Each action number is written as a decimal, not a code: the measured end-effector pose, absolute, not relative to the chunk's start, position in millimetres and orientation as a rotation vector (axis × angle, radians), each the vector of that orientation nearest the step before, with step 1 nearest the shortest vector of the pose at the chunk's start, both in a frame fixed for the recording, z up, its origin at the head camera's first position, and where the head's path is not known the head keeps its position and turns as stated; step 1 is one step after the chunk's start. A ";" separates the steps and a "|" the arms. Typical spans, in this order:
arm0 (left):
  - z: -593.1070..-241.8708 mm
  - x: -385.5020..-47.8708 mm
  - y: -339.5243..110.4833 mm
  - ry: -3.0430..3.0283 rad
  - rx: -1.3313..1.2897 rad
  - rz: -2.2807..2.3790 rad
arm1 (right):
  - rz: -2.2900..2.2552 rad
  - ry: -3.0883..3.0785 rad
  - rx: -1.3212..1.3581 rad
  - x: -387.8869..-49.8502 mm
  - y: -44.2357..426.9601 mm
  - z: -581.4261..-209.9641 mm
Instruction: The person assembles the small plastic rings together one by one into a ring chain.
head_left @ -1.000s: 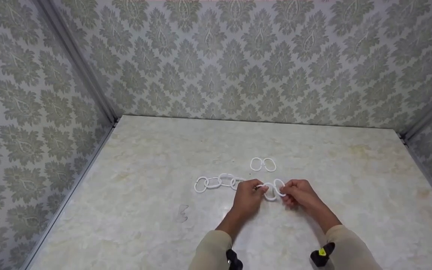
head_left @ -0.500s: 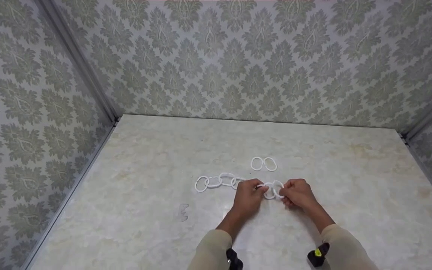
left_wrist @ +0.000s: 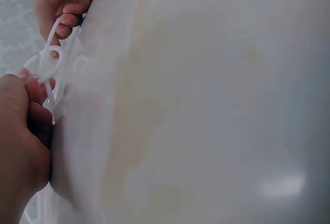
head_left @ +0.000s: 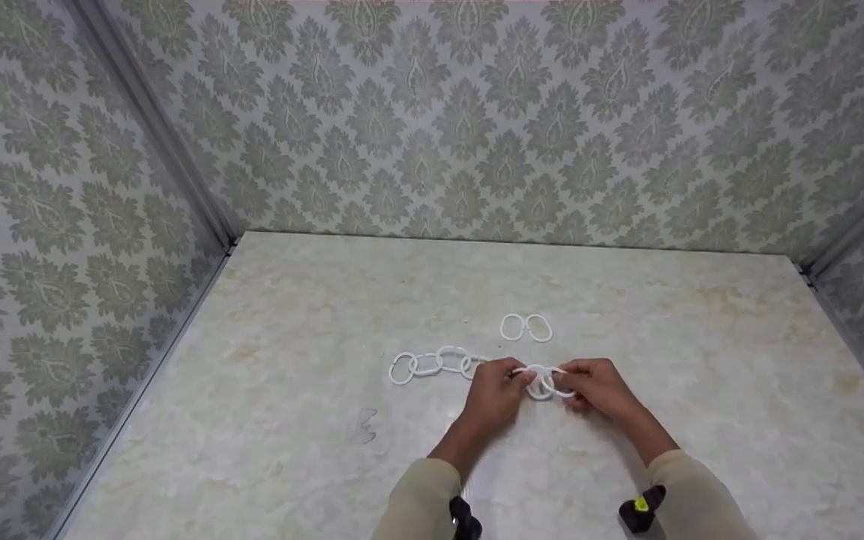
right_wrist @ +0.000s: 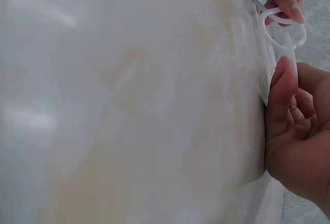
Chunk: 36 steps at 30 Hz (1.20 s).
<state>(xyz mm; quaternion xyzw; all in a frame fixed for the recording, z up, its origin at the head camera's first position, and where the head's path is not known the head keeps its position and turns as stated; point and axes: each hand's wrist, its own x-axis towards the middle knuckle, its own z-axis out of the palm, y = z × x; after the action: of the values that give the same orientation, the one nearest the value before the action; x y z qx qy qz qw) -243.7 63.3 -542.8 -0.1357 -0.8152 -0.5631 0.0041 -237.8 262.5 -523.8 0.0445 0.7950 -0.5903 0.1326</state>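
Note:
A chain of white oval plastic links (head_left: 411, 364) lies on the table and runs under my left hand (head_left: 493, 394). That hand pinches its right end between thumb and fingers, one link (head_left: 539, 397) sticking out past the fingertips. Opposite it, my right hand (head_left: 603, 390) pinches another white link (head_left: 565, 395), which crosses the left one. In the right wrist view the two links overlap between the hands, with the right thumb (right_wrist: 284, 77) pressing on its link. Whether they are hooked together I cannot tell. Fingers hide part of both links.
Two loose white links (head_left: 527, 328) lie side by side, touching, behind the hands. A small outlined transparent-looking patch (head_left: 366, 426) is on the marbled table (head_left: 252, 435) at left. Patterned walls (head_left: 432, 135) enclose the back and sides.
The right hand's link has tilted from nearly upright to lying flatter, and has moved slightly left, further across the other link. The left hand and the chain stay almost still.

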 end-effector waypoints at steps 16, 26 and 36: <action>-531.3 -244.2 55.2 -2.684 -0.395 -1.777 | -1.891 2.121 0.275 -241.2 286.1 -519.6; -519.1 -238.3 57.4 -2.692 -0.493 -1.240 | -1.914 2.087 0.315 -241.8 286.9 -518.6; -525.0 -235.2 78.9 -2.545 -0.825 -0.858 | -1.912 2.122 0.222 -240.3 288.6 -521.8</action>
<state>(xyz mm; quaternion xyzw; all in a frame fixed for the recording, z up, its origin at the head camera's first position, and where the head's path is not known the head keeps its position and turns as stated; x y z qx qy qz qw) -235.2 78.9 -525.0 -0.2897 -0.8934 -0.3012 0.1652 -240.3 288.6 -521.8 0.0766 0.7335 -0.6611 0.1380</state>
